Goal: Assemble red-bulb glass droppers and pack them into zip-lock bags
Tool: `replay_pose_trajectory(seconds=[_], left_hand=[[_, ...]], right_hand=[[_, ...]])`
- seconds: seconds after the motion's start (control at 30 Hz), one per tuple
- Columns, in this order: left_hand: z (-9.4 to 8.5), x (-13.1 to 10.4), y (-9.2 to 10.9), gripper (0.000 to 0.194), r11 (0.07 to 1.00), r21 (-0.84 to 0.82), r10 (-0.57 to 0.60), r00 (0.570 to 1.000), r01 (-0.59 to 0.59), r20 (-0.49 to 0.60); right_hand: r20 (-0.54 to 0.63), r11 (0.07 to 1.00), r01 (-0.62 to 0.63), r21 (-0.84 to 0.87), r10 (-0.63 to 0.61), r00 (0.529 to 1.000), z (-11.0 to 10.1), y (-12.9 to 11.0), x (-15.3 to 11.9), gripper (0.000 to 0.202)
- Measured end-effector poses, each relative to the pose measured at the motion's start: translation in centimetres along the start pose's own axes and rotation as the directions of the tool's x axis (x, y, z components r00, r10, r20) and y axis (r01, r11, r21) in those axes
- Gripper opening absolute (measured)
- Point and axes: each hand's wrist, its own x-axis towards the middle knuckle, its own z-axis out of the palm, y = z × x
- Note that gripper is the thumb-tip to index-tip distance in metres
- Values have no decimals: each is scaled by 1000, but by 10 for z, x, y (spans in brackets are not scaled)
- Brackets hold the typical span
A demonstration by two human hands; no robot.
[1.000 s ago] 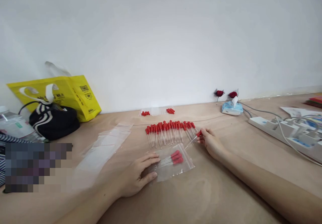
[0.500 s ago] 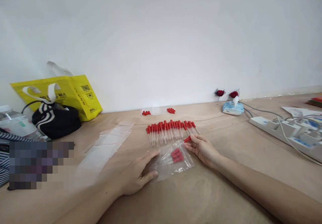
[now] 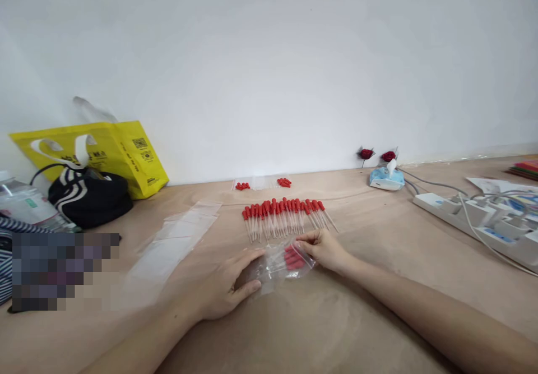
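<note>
In the middle of the table lies a clear zip bag (image 3: 269,276) holding several red-bulbed droppers (image 3: 294,259), their clear tubes pointing left. My left hand (image 3: 229,284) rests at the bag's left end, thumb and fingers apart on its two sides, steadying it. The fingers of my right hand (image 3: 321,249) are closed at the bag's right end, pinching the red bulb of the uppermost dropper (image 3: 291,246), which lies partly under the film. Just beyond the bag is a row of loose droppers (image 3: 286,217), bulbs away from me.
Flat empty bags (image 3: 172,245) lie overlapped at left. Against the wall are filled bags (image 3: 260,183). A yellow tote (image 3: 143,161), a black pouch (image 3: 92,197) and a plastic bottle (image 3: 29,203) stand far left; a tissue pack (image 3: 386,179) and a power strip (image 3: 474,222) are at right.
My right hand has moved left, carrying the dropper from the bag's right opening in among the others. The bag's film has shifted and bunched. My left hand stays at its left end.
</note>
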Motion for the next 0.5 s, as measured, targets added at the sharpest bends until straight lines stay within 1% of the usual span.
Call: replay_pose_trajectory(seconds=[0.03,0.1,0.17,0.2,0.27,0.33,0.43,0.5], left_hand=[[0,0,-1,47,1000,-2,1,1000,-1,-1],[1,0,-2,45,1000,-8,11,1000,-11,-1],[-1,1,0,42,999,-14,36,999,-36,-8],[-2,1,1,41,999,-18,47,999,-47,-7],[-3,2,3,41,998,-20,58,998,-58,4],[-3,2,3,41,998,-21,62,998,-62,24],[-1,2,-3,37,996,-32,82,997,-81,13],[1,2,-7,37,995,-36,95,995,-95,0]], right_hand=[[12,999,-27,-47,28,1000,-3,-2,0,27],[-12,986,-70,-148,69,998,-14,-9,3,25],[-89,981,-61,-184,45,995,-29,-16,7,21],[-153,980,-41,-195,11,988,-37,-19,10,20],[-303,966,-13,-258,-68,951,-53,-22,19,18],[-411,939,-32,-343,-120,904,-68,-22,29,14],[-515,905,-89,-416,-153,844,-85,-18,47,7],[-576,884,-150,-443,-153,803,-92,-16,59,7]])
